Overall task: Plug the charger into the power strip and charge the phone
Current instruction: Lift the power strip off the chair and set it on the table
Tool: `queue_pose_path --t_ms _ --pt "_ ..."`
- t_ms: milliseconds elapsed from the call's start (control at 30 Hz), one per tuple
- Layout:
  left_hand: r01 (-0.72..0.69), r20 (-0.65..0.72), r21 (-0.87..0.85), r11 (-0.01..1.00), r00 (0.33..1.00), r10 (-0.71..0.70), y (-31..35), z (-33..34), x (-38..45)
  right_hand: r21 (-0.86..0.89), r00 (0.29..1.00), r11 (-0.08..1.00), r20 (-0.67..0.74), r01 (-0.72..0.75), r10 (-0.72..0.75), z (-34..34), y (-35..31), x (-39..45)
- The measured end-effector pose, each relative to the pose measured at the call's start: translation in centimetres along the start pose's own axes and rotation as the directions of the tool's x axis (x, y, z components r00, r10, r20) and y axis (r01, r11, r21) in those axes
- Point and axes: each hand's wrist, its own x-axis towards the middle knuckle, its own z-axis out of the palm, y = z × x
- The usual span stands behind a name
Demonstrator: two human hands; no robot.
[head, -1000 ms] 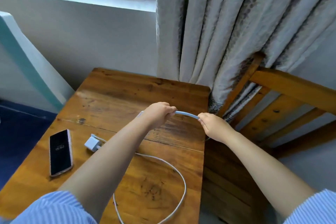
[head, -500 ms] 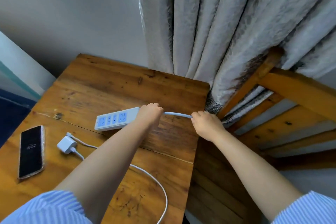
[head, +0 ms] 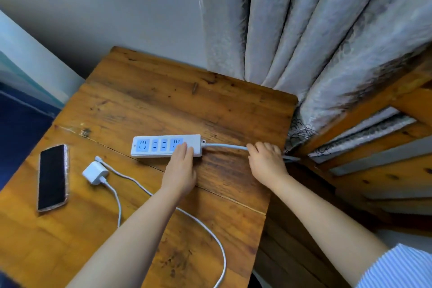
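Charger (head: 95, 172): light, rigid; grip its sides.
Strip (head: 166, 146): left hand (head: 180, 170) lay flat, spread, at 3 o'clock end.
Right hand (head: 266, 162): pinched strip's cord (head: 225, 145).

1. White power strip (head: 166, 145) with blue sockets lies flat under the left hand's (head: 180, 170) fingertips.
2. White charger (head: 95, 172), cable attached, lies left of that hand, apparently unplugged.
3. Dark-screened phone (head: 52, 177) lies face-up, farther left.

Phone (head: 53, 177) left of charger (head: 95, 172); power strip (head: 166, 146) behind, on table (head: 177, 105).
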Motion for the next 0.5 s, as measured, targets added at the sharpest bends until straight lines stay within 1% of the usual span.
queue_pose_path --t_ms 100,167,233,300,400,500 --pt "0.013 -0.027 -0.063 0.998 1.000 -0.015 -1.1 0.3 -0.7 0.043 0.997 0.997 -0.039 0.064 -0.062 0.9 -3.0 0.8" --pt "0.056 -0.070 -0.091 0.994 0.996 -0.063 -2.1 0.6 -1.5 0.069 0.996 0.996 -0.070 0.064 -0.059 1.2 -4.8 1.1" --pt "0.127 -0.116 -0.128 0.984 0.983 -0.142 -3.5 0.8 -2.6 0.088 0.992 0.991 -0.087 0.097 -0.089 1.6 -6.6 1.0" --pt "0.207 -0.145 -0.176 0.962 0.962 -0.233 -5.3 1.0 -3.8 0.111 0.980 0.978 -0.115 0.174 -0.161 2.1 -8.7 0.5" --pt "0.302 -0.218 -0.250 0.920 0.908 -0.357 -8.2 1.0 -5.7 0.142 0.948 0.943 -0.154 0.300 -0.279 2.9 -11.7 -0.6" --pt "0.449 -0.244 -0.335 0.828 0.808 -0.537 -11.6 1.1 -7.5 0.170 0.906 0.893 -0.154 0.416 -0.393 4.4 -14.8 -1.3"
